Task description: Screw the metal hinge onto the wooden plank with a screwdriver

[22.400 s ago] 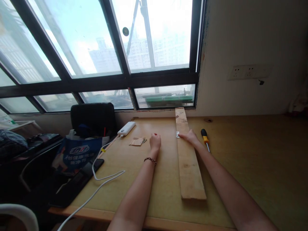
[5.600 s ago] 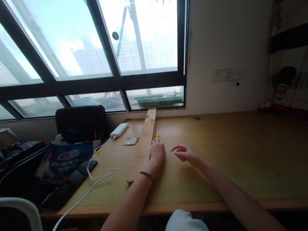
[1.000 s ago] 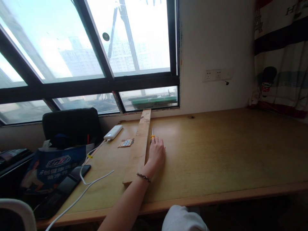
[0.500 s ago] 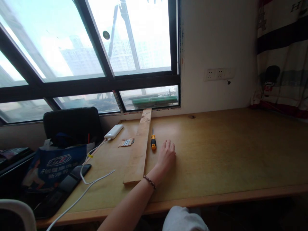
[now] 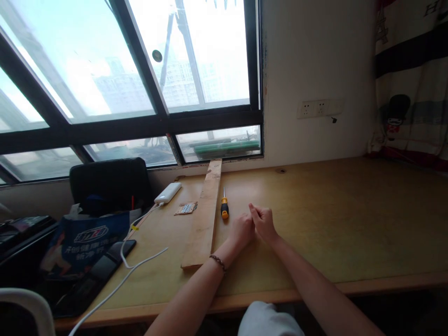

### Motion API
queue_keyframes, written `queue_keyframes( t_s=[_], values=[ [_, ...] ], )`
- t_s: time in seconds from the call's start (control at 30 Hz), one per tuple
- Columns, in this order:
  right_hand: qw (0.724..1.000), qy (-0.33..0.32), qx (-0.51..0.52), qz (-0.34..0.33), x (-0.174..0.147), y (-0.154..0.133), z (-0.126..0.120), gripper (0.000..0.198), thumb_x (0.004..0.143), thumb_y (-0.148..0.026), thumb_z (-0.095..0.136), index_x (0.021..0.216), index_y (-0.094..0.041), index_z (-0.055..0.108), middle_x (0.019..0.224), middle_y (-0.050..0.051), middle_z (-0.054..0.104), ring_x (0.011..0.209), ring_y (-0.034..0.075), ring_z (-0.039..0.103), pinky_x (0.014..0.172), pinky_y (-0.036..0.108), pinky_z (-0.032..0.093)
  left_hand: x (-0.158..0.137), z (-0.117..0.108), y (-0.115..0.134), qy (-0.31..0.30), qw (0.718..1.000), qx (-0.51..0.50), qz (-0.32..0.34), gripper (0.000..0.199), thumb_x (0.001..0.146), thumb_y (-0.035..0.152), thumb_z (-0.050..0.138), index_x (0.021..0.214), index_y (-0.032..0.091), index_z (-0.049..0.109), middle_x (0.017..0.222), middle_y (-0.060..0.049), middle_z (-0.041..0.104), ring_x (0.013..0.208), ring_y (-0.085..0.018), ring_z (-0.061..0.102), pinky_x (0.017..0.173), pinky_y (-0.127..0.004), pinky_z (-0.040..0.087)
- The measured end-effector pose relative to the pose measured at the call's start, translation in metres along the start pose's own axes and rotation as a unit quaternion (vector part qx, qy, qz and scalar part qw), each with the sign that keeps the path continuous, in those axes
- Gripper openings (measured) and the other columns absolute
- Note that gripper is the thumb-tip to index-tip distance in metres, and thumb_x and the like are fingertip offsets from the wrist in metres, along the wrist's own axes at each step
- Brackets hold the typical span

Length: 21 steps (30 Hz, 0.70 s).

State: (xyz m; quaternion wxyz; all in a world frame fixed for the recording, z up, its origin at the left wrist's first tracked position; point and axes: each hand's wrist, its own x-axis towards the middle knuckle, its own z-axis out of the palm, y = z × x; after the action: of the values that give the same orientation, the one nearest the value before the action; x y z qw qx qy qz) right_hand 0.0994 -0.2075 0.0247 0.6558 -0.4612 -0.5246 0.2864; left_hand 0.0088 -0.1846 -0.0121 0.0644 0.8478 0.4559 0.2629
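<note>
My left hand [image 5: 242, 229], with a braided bracelet at the wrist, is curled over the tabletop right of the wooden plank. My right hand [image 5: 265, 225] is closed in a fist against it, thumb on top. The hands meet at the fingers; whatever may lie inside them is hidden. Just left of them a screwdriver [image 5: 224, 208] with a yellow and black handle lies beside the plank [image 5: 200, 224], its shaft toward the window. Across the plank is a small card with several pieces [image 5: 186, 208] on it.
A white power bank [image 5: 168, 192] with a white cable [image 5: 140, 263] lies on the desk's left part. A blue bag [image 5: 91, 238] and a black chair [image 5: 108, 179] stand left of the desk [image 5: 336, 224]. Wall sockets [image 5: 320, 108] are above the far edge.
My right hand has come in from the lower right and met my left. My left hand, earlier resting with fingers stretched out, is now curled. The view has shifted slightly.
</note>
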Motion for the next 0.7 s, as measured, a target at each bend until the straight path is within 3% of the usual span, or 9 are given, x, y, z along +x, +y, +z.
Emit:
queue_keyframes(
  t_s=[0.1,0.2,0.33,0.4,0.47,0.57,0.7],
  values=[
    [0.997,0.043,0.023,0.064,0.007,0.034,-0.004,0.049,0.071,-0.053,0.049,0.04,-0.02,0.029,0.038,-0.006,0.026,0.04,0.006,0.025,0.04,0.022,0.023,0.0,0.001,0.001,-0.002,0.998,-0.034,-0.047,0.025,0.083,0.021,0.034,0.078,0.014,0.059,0.074,-0.01,0.062,0.069,-0.017,0.057,0.066,-0.028,0.042],
    [0.982,0.027,0.114,0.149,0.008,0.047,0.0,0.049,0.071,-0.054,0.048,0.04,-0.021,0.029,0.036,-0.007,0.025,0.035,0.006,0.025,0.037,0.022,0.022,0.005,0.007,0.005,0.041,0.974,-0.198,-0.098,0.024,0.083,0.022,0.035,0.085,0.015,0.057,0.073,-0.007,0.063,0.067,-0.015,0.057,0.063,-0.025,0.041],
    [0.971,0.027,0.166,0.17,0.011,0.055,0.001,0.047,0.067,-0.052,0.053,0.04,-0.021,0.029,0.034,-0.008,0.026,0.033,0.006,0.022,0.034,0.022,0.017,0.025,0.022,0.015,0.102,0.883,-0.434,-0.147,0.021,0.078,0.026,0.04,0.079,0.014,0.057,0.071,-0.004,0.061,0.061,-0.012,0.054,0.055,-0.022,0.04],
    [0.964,0.052,0.184,0.183,0.014,0.059,-0.002,0.045,0.065,-0.052,0.055,0.042,-0.021,0.032,0.034,-0.008,0.029,0.033,0.006,0.024,0.034,0.022,0.018,0.037,0.03,0.021,0.094,0.835,-0.508,-0.191,0.02,0.075,0.027,0.041,0.069,0.013,0.055,0.061,-0.003,0.057,0.053,-0.011,0.049,0.049,-0.021,0.037],
    [0.959,0.063,0.195,0.194,0.017,0.063,-0.006,0.04,0.064,-0.053,0.056,0.046,-0.02,0.042,0.037,-0.006,0.038,0.035,0.008,0.032,0.036,0.022,0.024,0.047,0.037,0.026,0.086,0.806,-0.545,-0.214,0.02,0.072,0.029,0.044,0.064,0.013,0.054,0.055,-0.001,0.054,0.05,-0.011,0.047,0.048,-0.021,0.036],
    [0.965,0.047,0.187,0.177,0.018,0.065,-0.01,0.036,0.064,-0.052,0.056,0.057,-0.017,0.055,0.048,-0.002,0.054,0.047,0.012,0.047,0.046,0.022,0.036,0.051,0.044,0.028,0.109,0.799,-0.557,-0.198,0.023,0.071,0.033,0.046,0.06,0.014,0.054,0.054,-0.002,0.054,0.054,-0.012,0.049,0.054,-0.024,0.039],
    [0.974,0.005,0.172,0.149,0.012,0.063,-0.009,0.036,0.066,-0.051,0.055,0.055,-0.016,0.057,0.054,0.001,0.058,0.056,0.014,0.052,0.056,0.024,0.041,0.041,0.046,0.025,0.147,0.814,-0.535,-0.171,0.026,0.073,0.035,0.046,0.06,0.014,0.054,0.057,-0.002,0.055,0.056,-0.012,0.048,0.056,-0.024,0.039]
  ],
)
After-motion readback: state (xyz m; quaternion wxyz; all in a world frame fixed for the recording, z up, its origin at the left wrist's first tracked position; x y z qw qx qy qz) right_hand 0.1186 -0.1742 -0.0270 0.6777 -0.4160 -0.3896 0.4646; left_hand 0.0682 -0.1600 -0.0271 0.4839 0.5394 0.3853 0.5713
